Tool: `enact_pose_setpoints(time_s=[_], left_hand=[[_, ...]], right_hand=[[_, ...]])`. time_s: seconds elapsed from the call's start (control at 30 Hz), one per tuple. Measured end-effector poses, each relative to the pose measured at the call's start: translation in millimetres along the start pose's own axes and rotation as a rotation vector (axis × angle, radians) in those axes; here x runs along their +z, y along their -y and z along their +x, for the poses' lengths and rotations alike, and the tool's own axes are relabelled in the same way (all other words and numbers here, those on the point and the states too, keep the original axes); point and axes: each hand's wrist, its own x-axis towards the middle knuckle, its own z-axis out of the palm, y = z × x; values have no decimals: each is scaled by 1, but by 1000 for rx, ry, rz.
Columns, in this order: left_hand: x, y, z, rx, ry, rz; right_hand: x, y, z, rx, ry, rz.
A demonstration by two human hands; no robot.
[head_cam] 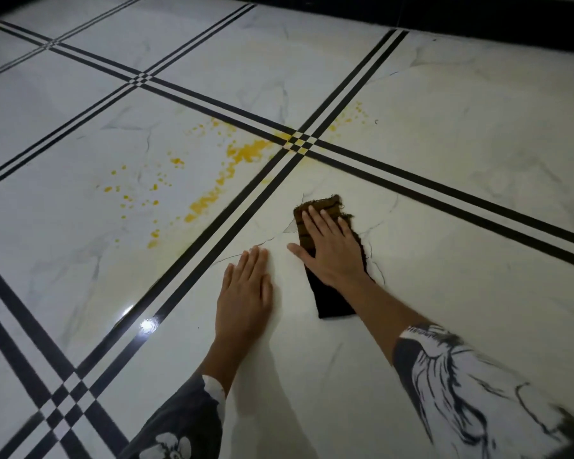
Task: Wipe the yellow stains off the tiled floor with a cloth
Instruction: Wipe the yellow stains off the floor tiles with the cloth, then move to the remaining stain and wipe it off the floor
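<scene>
I see my right hand (332,250) pressed flat, fingers straight, on the dark cloth (325,260) on the tiled floor (444,160). My left hand (246,293) lies flat beside it. The yellow stains (212,180) sit farther left, apart from the cloth.

Dim edges, floor (444,293) glare (146,325), wide-angle warp

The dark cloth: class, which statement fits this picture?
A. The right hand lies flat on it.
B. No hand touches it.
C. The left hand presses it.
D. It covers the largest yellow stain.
A: the right hand lies with straight fingers on the dark cloth, while the left hand rests on the bare tiled floor and the yellow stains lie uncovered.
</scene>
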Motion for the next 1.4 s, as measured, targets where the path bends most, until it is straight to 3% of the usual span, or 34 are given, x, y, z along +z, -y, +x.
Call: enact_pose_setpoints(time_s=[0.17,0.3,0.47,0.67,0.73,0.87,0.97,1.03,1.13,1.23,1.4], left_hand=[[2,1,0,23,27,-6],[2,5,1,32,60,-22],[-1,2,0,28,93,-31],[-14,1,7,-23,226,-83],[-38,-12,20,-142,350,-216],[-148,-65,53,-729,707,-1123],[-238,-91,44,-947,817,-1594],[-307,-110,29,-1013,842,-1756],[-447,-138,11,-1083,754,-1837],[-539,-148,-1,-1076,579,-1878],[-703,-125,-7,-782,435,-1650]], right_hand=[[10,11,-5,26,-85,-16],[9,14,-2,30,-161,172],[-12,20,7,328,-244,788],[-94,19,21,849,-67,1714],[-132,25,12,933,-16,1907],[-226,50,-11,861,64,2058],[-304,83,-25,813,159,2120],[-363,110,-37,828,229,2061],[-470,150,-60,814,295,1951],[-541,179,-74,778,225,1934],[-660,233,-81,944,19,2047]])
